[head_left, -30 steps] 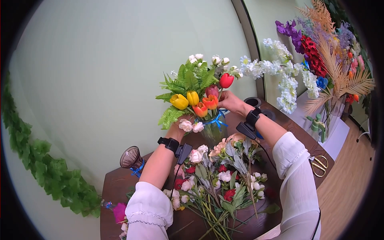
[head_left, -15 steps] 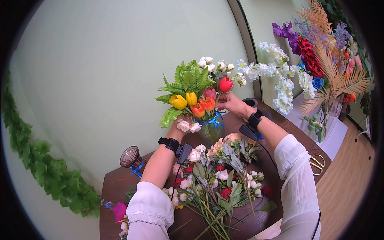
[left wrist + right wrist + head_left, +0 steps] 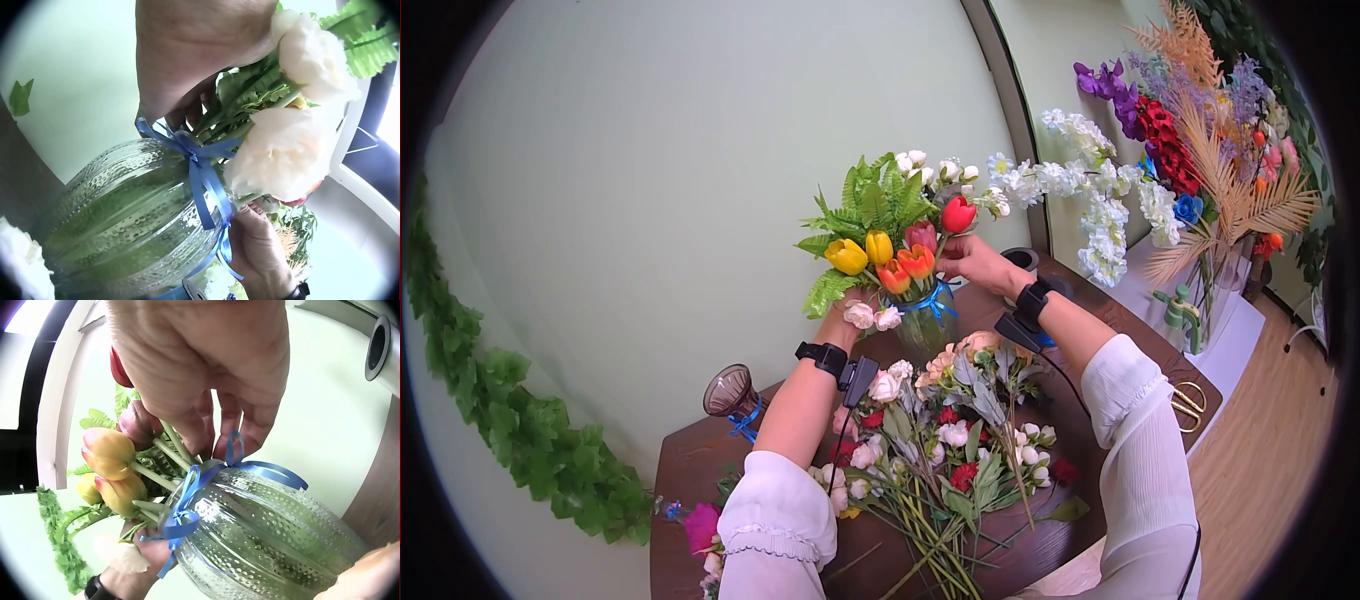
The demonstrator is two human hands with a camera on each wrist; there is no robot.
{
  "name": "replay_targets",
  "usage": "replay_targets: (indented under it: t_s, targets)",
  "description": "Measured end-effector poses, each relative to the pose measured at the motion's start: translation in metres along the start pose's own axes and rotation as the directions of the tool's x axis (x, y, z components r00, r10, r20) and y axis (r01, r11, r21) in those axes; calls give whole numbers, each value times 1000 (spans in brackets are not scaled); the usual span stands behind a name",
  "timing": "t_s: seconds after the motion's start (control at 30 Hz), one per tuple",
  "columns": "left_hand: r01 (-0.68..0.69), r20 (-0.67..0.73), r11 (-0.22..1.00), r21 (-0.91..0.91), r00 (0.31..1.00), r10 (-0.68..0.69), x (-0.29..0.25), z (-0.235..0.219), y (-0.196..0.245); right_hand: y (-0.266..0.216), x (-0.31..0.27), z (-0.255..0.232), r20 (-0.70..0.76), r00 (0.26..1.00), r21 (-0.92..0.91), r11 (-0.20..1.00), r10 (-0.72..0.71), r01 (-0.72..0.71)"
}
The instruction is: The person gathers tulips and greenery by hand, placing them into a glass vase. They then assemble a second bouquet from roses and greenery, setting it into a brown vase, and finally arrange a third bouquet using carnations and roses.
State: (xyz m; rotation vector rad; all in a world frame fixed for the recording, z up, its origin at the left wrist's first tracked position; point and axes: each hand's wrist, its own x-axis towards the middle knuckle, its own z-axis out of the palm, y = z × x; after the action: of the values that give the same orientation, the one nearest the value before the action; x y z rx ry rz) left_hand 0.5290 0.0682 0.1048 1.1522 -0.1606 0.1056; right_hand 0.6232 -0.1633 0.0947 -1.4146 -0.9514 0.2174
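Observation:
A clear beaded glass vase (image 3: 927, 322) with a blue ribbon (image 3: 203, 170) stands on the brown table (image 3: 690, 470), holding tulips, ferns and small white blooms. My left hand (image 3: 843, 318) is at the vase's left rim, fingers curled among the green stems (image 3: 250, 87) beside two cream roses (image 3: 294, 150). My right hand (image 3: 966, 256) is at the right rim. It pinches the stem of a red tulip (image 3: 958, 213) just above the vase mouth (image 3: 187, 481). In the right wrist view that tulip (image 3: 119, 369) is mostly hidden behind my hand.
Several loose roses and leafy stems (image 3: 940, 450) lie on the table in front of the vase. A purple glass vase (image 3: 728, 392) stands at the left, scissors (image 3: 1185, 400) at the right edge. A tall mixed arrangement (image 3: 1200, 170) fills the right; a leaf garland (image 3: 520, 430) hangs left.
Both hands have stayed at the vase mouth. The red tulip has sunk slightly toward the other tulips.

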Motion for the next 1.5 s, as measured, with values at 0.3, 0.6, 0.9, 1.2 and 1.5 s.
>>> replay_targets:
  t_s: [0.3,0.6,0.9,1.2,1.5]
  targets:
    - [46,14,998,-47,999,-46,-16,-36,16,-12,-13,-2,-1,1000,-138,990,-6,6]
    - [45,-118,978,205,993,-21,-34,-9,49,-23,-34,9,-104,994,-74,997,26,-33]
    - [13,-155,947,322,987,40,-80,6,74,-48,-74,2,-122,985,-140,981,120,-137]
    - [216,-40,956,201,976,-212,-97,29,42,-63,-132,19,-114,957,-71,959,266,-275]
    - [93,-166,986,-142,979,-116,-90,53,27,-82,-178,69,-98,940,302,910,326,-285]
